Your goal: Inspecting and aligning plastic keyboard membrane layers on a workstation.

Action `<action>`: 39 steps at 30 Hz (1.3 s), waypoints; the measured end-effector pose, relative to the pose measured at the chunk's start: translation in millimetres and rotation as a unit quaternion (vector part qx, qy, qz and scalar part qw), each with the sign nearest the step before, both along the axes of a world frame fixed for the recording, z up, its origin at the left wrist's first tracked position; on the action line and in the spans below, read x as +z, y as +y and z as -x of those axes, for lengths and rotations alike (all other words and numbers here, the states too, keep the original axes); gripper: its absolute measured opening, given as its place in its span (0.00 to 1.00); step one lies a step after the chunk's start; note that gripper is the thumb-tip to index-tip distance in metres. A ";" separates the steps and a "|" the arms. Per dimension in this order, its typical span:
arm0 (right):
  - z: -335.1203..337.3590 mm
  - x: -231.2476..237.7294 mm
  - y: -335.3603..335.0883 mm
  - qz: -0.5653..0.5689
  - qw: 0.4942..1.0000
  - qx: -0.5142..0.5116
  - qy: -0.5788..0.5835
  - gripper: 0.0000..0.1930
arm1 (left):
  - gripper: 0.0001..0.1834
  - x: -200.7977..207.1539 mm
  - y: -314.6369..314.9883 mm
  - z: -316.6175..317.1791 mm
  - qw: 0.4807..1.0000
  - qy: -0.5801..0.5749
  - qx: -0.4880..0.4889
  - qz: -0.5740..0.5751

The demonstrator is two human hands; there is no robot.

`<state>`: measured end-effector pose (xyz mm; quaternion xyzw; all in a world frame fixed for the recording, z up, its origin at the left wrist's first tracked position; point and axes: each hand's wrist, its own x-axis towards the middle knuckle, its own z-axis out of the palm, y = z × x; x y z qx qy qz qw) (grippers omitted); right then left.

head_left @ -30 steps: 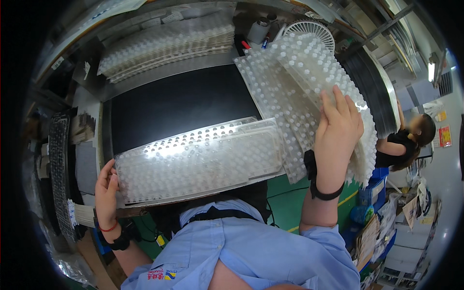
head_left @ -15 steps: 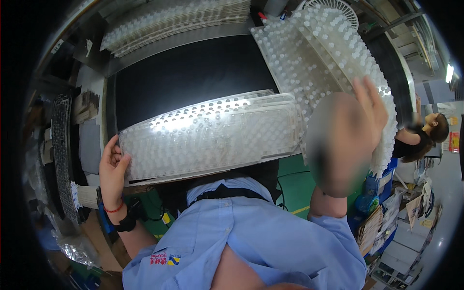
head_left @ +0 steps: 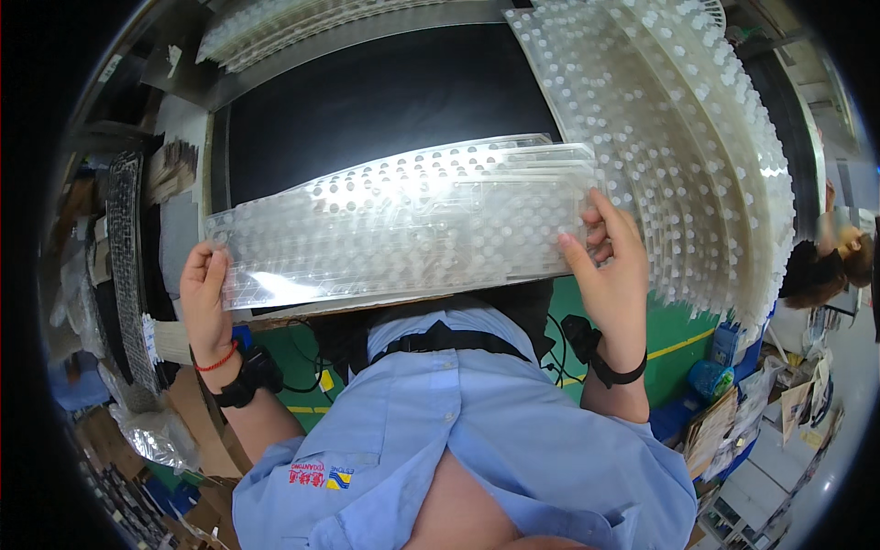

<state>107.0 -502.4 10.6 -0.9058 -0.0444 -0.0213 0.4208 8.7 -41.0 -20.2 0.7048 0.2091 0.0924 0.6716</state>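
A long, clear plastic sheet [head_left: 394,243] patterned with rows of round dots lies on top of similar sheets in front of me, and glare crosses it. My left hand [head_left: 207,289] pinches its left end, thumb on the upper face and fingers at the edge. At the opposite end my right hand [head_left: 614,266] grips the edge, with its thumb on top and fingers curled. How many sheets are between the fingers is hidden. Right of this hand rises a large fanned pile of translucent dotted sheets [head_left: 660,156].
A black work surface [head_left: 385,101] stretches behind the sheets. More sheets are stacked [head_left: 312,27] at the far edge. To the left are a black mesh-like strip [head_left: 124,247] and crumpled clear plastic [head_left: 156,435]. A person [head_left: 830,266] is at the far right.
My right hand, blurred over the fanned pile before, has come down and left to the sheet's right end. My left hand stays at the left end. The view has shifted slightly.
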 end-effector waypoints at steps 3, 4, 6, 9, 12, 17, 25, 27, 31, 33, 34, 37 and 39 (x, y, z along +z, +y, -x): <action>-0.5 -5.3 -1.8 -0.032 0.999 -0.012 0.005 0.28 | 0.08 -1.8 -2.7 -2.6 1.000 0.005 0.002 0.029; -1.3 -6.0 -1.6 -0.034 0.999 -0.010 0.006 0.28 | 0.08 -1.6 -1.9 -1.9 0.999 0.008 -0.003 0.051; -3.2 -7.4 -0.9 -0.038 0.999 -0.017 -0.014 0.26 | 0.08 -0.4 -1.4 -0.5 0.998 0.004 -0.009 0.060; -6.6 -10.9 -3.7 -0.043 0.999 -0.007 -0.028 0.25 | 0.07 -0.1 -5.8 -2.0 0.997 -0.009 -0.005 0.076; -7.4 -11.0 -3.5 -0.225 0.974 -0.014 0.031 0.24 | 0.06 1.7 -8.2 -4.2 0.996 -0.016 0.006 0.090; -13.2 2.8 -3.0 -0.376 0.920 -0.031 0.110 0.22 | 0.06 3.4 -7.8 -9.5 0.994 -0.010 0.013 0.107; -35.0 3.6 1.1 -0.381 0.919 -0.029 0.100 0.18 | 0.12 0.6 4.3 -19.3 0.992 -0.029 -0.018 0.119; -40.2 1.8 4.6 -0.351 0.932 -0.044 0.082 0.17 | 0.11 0.6 2.7 -23.5 0.993 -0.028 -0.013 0.116; -48.9 -3.4 9.4 -0.351 0.931 -0.057 0.075 0.17 | 0.09 3.1 -2.4 -33.2 0.993 -0.022 0.004 0.117; -53.1 -8.0 7.5 -0.356 0.929 -0.066 0.077 0.16 | 0.08 0.6 -0.9 -35.5 0.992 -0.025 0.003 0.120; -54.9 -10.3 6.6 -0.356 0.929 -0.065 0.078 0.16 | 0.08 -1.0 -0.2 -36.4 0.992 -0.029 0.002 0.122; -58.6 -14.0 6.7 -0.355 0.928 -0.073 0.084 0.14 | 0.07 -5.9 1.9 -38.6 0.991 -0.029 -0.001 0.134; -60.4 -14.6 8.4 -0.360 0.926 -0.083 0.081 0.11 | 0.06 -7.2 0.3 -40.5 0.990 -0.033 0.003 0.139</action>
